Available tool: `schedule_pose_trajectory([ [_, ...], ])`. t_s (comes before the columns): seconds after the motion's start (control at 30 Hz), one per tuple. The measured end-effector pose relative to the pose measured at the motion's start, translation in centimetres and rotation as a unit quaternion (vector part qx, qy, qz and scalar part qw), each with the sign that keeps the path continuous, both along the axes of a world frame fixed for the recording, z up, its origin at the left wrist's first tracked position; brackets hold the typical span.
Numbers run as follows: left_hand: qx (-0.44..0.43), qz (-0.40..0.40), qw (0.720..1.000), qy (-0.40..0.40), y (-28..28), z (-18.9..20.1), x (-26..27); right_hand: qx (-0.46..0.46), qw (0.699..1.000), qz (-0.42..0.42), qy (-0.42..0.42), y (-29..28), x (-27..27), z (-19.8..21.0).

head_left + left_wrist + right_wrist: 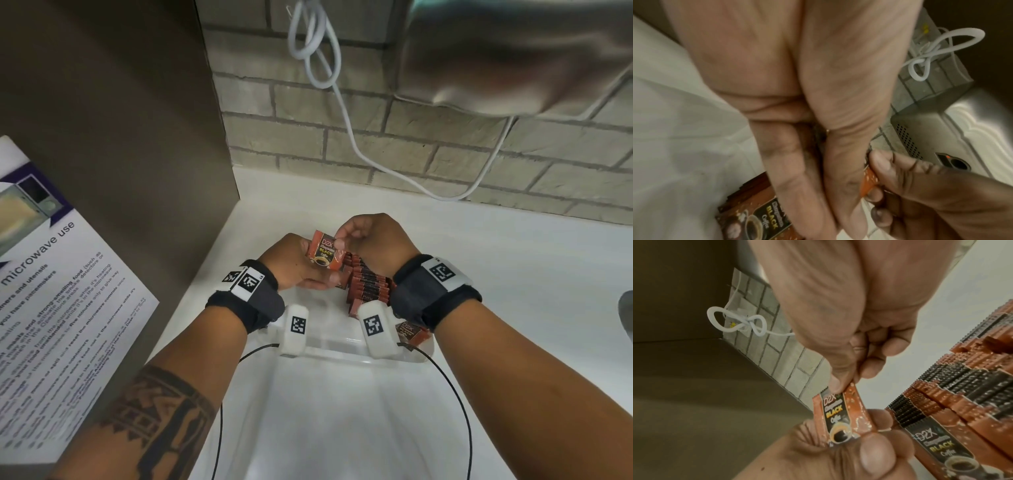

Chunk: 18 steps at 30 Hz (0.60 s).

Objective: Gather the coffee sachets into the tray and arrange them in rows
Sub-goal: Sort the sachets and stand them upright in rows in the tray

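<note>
Sachet (324, 253): held above the far end of the tray (342, 354), label up, long axis running away from the person.
Left hand (291, 262): thumb and fingers clamped on the sachet's near end.
Right hand (371, 238): thumb and forefinger pinching its far end.
Row (368, 284): sachets standing on edge along the tray's right side, just beside both hands.
Clearance: cabinet (120, 137) close on the left; brick wall (428, 154) behind; open counter (531, 267) to the right.
Hidden: the wrist units cover the tray's near rim; its left wall is hard to make out.
</note>
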State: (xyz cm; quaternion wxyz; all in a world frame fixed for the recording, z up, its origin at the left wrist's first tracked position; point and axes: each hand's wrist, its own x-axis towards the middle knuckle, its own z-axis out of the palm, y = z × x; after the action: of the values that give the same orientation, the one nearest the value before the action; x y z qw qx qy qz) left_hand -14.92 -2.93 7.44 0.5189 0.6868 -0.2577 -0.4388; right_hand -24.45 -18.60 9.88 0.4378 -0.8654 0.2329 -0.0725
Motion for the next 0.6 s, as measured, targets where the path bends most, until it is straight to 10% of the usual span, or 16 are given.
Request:
schedule_pose_trajectory([
  [0.27, 0.062, 0.020, 0.989, -0.133, -0.6, -1.0, 0.4, -0.029, 0.999, 0.014, 0.010, 0.2, -0.1, 0.1],
  [0.6, 0.298, -0.126, 0.908, -0.266, -0.9, 0.0, -0.1, -0.109, 0.991, -0.027, 0.067, -0.1, 0.1, -0.7],
])
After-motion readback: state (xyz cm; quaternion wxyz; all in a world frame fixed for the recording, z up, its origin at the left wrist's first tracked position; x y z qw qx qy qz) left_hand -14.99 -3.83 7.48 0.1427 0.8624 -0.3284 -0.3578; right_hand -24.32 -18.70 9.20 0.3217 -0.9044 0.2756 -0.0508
